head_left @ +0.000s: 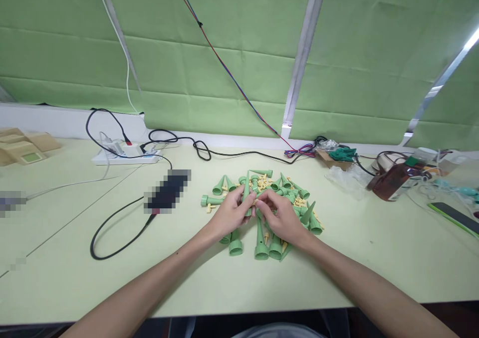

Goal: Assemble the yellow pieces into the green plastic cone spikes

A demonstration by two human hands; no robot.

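Observation:
Over a pile on the table, my left hand (230, 212) is closed round a green plastic watering spike (246, 187), its pointed end up. My right hand (280, 213) meets it, thumb and fingers pinched on a small yellow plastic valve (255, 203) at the spike's side; the fingers hide most of it. Whether the valve sits in the spike, I cannot tell. Around both hands lie several more green spikes (261, 241), some standing on their wide ends, others on their sides. Loose yellow valves (264, 182) are scattered among them, mostly behind my hands.
Left of the pile, a blurred dark device (167, 192) trails a black cable to a white power strip (125, 154). A brown bottle (398, 180), a clear plastic bag (350, 179) and a phone-like slab (454, 217) lie right. The table's front edge (239, 312) is near me.

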